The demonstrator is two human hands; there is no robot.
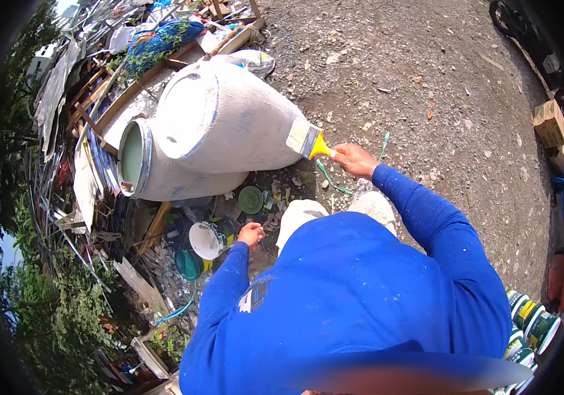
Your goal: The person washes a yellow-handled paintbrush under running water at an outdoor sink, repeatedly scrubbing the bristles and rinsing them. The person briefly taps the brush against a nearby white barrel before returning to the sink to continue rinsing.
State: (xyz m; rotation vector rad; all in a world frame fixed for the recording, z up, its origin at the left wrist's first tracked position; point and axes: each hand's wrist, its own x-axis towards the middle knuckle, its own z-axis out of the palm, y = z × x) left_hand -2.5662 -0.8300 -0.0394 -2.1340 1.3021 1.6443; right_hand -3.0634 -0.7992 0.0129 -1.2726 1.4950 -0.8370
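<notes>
My right hand [356, 161] is closed round the yellow handle of a wide paintbrush [305, 139]. Its pale bristles lie against the near right end of a big white-coated barrel [246, 115], which rests on its side. A second white barrel [186, 178] lies beside and partly beneath it, its round mouth showing a greenish inside. My left hand [251, 235] hangs low by a paint bucket [207, 240] with white inside; its fingers are loosely bent and apart, with nothing visible in them.
A green lid [250, 199] and a green bucket [188, 263] are on the littered ground. Scrap wood and metal [91, 131] pile up at the left. Several paint buckets [531, 322] stand at lower right, and cardboard boxes [550, 125] at far right. Gravel [413, 79] spreads beyond the barrels.
</notes>
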